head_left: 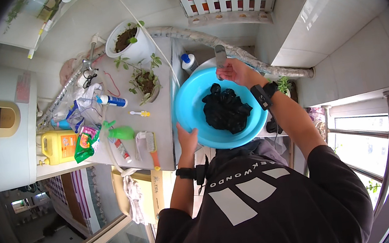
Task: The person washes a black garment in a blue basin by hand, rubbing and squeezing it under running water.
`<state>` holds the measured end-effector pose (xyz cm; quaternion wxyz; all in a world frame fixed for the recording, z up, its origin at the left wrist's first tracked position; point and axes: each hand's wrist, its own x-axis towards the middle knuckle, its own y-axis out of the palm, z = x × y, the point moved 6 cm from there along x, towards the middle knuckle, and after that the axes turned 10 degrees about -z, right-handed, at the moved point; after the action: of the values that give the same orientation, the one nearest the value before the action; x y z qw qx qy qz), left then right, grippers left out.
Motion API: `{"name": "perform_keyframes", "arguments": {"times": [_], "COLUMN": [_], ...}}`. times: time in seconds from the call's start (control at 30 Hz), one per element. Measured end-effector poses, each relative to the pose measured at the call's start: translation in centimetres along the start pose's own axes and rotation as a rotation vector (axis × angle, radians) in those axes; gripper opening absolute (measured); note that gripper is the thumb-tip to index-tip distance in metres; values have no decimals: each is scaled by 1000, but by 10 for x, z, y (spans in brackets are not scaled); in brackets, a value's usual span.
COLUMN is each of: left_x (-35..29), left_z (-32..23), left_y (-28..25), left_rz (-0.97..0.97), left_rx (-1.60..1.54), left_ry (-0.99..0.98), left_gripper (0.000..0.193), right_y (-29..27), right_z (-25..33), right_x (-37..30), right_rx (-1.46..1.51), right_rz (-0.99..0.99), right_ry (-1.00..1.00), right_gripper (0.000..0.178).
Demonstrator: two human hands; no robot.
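Note:
A round light-blue basin point(187, 103) stands in front of me, with crumpled wet-looking black cloth point(227, 112) in its middle. My left hand point(187, 138) is closed on the basin's near left rim, its thumb pointing up toward the inside. Above the far right rim is my right hand point(235, 73), fingers curled round a small grey, see-through, elongated thing point(220, 55). I cannot tell exactly what that thing is. Just behind the basin stands a white bottle with a blue cap point(188, 62).
Left of the basin, a grey counter point(124, 111) holds potted plants point(145, 81), a scrubbing brush point(152, 149), a green bottle point(121, 132) and a yellow jug point(60, 146). A wrapped pipe point(239, 54) runs behind. A white fence-like rack point(228, 3) with cups hangs above; a window point(360, 129) is at right.

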<state>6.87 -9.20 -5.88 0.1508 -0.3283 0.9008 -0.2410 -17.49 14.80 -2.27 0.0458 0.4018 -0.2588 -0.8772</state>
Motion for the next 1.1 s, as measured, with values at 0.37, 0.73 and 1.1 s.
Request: {"name": "perform_keyframes", "arguments": {"times": [0.37,0.73,1.1], "left_x": [-11,-4,25], "left_z": [26,42,-117], "left_y": [15,25,132], "left_rz": [186,208,669], "left_rx": [-516,-440,313], "left_ry": [-152,-182,455], "left_gripper": [75,64,65], "right_y": [-1,1,-95], "right_z": [3,12,-44], "right_x": [4,27,32], "right_rx": [-172,-96,-1322], "right_rz": [-149,-140,-251], "right_ry": [-119,-180,-518], "right_gripper": [20,20,47]}}
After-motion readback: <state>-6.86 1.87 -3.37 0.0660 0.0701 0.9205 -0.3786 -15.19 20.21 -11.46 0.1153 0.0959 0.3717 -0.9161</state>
